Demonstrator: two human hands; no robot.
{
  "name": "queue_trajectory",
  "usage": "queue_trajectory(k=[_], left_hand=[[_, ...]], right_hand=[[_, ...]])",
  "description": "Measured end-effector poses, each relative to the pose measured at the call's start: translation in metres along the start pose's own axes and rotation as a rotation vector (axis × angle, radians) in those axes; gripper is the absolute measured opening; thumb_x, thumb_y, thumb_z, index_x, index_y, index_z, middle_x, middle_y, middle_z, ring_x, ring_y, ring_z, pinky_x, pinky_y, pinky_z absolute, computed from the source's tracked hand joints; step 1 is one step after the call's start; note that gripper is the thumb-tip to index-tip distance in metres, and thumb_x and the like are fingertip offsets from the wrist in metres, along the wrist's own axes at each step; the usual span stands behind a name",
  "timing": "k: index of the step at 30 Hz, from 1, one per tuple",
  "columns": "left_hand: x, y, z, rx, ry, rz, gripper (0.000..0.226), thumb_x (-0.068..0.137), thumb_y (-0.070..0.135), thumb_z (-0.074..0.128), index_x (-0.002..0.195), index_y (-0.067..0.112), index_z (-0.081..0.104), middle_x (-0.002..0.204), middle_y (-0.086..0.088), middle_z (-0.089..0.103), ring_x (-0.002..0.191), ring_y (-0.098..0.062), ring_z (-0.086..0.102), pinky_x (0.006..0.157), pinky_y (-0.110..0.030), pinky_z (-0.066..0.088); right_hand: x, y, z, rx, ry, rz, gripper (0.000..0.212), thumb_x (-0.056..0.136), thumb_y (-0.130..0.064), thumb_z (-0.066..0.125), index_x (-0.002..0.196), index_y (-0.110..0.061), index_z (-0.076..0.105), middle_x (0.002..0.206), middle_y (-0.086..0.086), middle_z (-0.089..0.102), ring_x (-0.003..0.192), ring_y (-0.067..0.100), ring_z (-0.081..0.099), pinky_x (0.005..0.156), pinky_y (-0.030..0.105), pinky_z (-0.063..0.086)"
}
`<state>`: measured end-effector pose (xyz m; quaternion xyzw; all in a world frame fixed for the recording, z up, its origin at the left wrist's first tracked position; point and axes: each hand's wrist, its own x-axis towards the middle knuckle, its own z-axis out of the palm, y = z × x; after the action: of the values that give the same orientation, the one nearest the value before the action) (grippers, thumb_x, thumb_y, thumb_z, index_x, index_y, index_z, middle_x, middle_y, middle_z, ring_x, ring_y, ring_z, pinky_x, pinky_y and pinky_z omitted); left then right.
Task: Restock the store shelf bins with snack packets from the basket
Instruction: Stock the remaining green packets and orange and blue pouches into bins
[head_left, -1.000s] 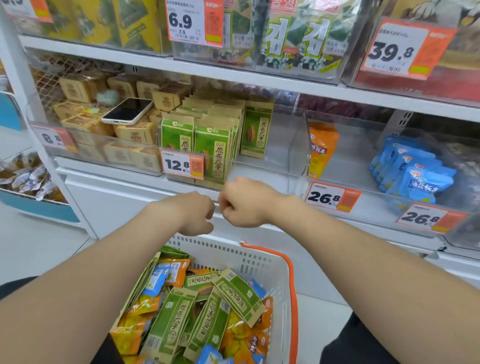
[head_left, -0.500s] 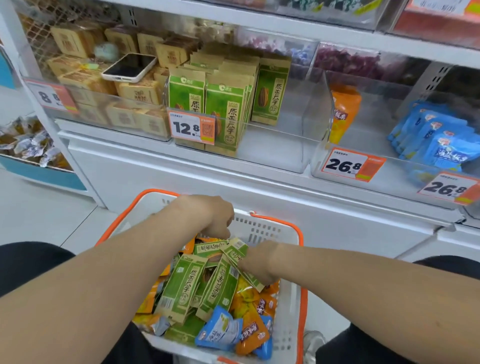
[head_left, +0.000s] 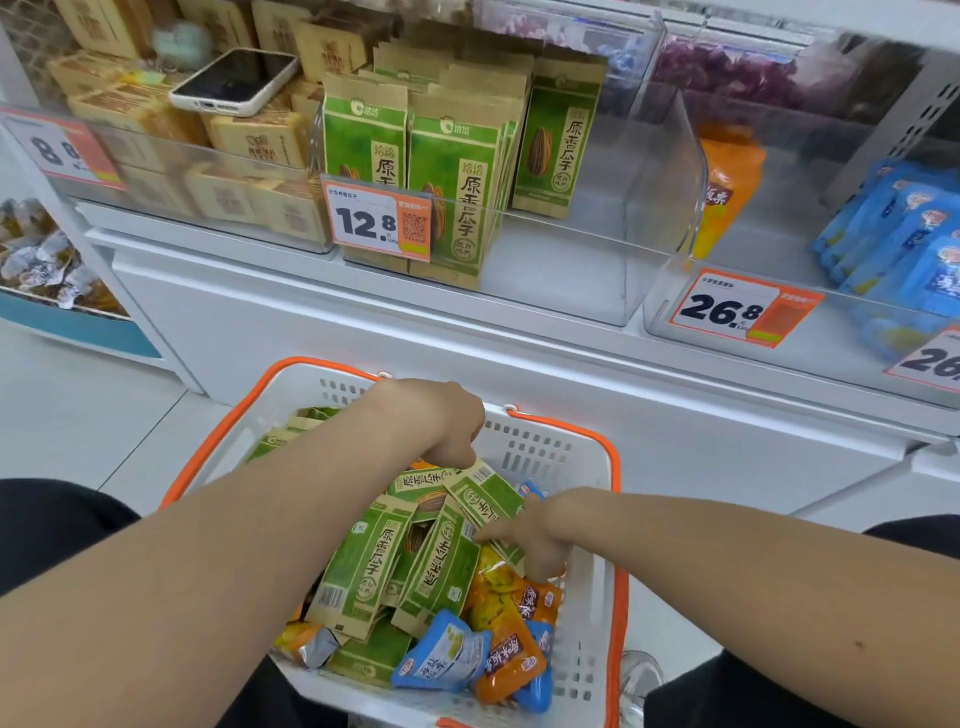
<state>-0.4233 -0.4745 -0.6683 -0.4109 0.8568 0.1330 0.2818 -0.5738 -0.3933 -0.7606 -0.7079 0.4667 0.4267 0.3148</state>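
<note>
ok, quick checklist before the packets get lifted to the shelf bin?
1. Right hand grips green paper seed packet: ok.
2. Left hand grip on a packet: cannot tell, fingers hidden.
3. Clear plastic bin with 12.8 tag has free room on its right side: ok.
4. Packet matches green packets standing in that bin: ok.
5. White phone lies on tan boxes in neighbouring bin, outside target: ok.

Bright, even shop light, faint shadows. Glare streaks the clear bin (head_left: 597, 249) above the right hand (head_left: 524, 540); blue packets (head_left: 904, 244) far right blur, edges bow.
</note>
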Motion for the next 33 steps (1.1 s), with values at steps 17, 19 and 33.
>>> queue_trajectory(k=[17, 19, 33], left_hand=[[-0.024, -0.006, -0.01, -0.056, 0.037, -0.089, 0.043, 0.102, 0.02, 0.064, 0.141, 0.011, 0.05, 0.127, -0.013, 0.064, 0.107, -0.029, 0.066, 0.085, -0.039, 0.056], [-0.028, -0.01, -0.015, -0.229, 0.111, -0.095, 0.043, 0.107, 0.034, 0.053, 0.142, 0.012, 0.043, 0.127, -0.012, 0.064, 0.106, -0.028, 0.065, 0.093, -0.044, 0.054], [-0.058, 0.002, -0.054, -0.901, 1.168, -0.141, 0.051, 0.114, 0.041, 0.023, 0.099, 0.009, 0.06, 0.095, -0.009, 0.065, 0.092, -0.034, 0.059, 0.078, -0.043, 0.042]], right_hand=[[-0.048, 0.02, -0.06, 0.311, 0.629, -0.197, 0.072, 0.099, -0.017, 0.061, 0.155, -0.037, 0.02, 0.119, 0.007, 0.064, 0.093, 0.024, 0.06, 0.082, 0.037, 0.049], [-0.069, 0.018, -0.071, 0.45, 0.69, -0.272, 0.077, 0.099, -0.009, 0.061, 0.159, -0.029, 0.018, 0.126, 0.008, 0.061, 0.094, 0.02, 0.064, 0.079, 0.037, 0.054], [-0.141, -0.012, -0.1, 1.718, 1.468, -0.435, 0.035, 0.094, -0.035, 0.075, 0.109, -0.004, 0.066, 0.082, 0.018, 0.077, 0.073, 0.032, 0.077, 0.066, 0.044, 0.064]])
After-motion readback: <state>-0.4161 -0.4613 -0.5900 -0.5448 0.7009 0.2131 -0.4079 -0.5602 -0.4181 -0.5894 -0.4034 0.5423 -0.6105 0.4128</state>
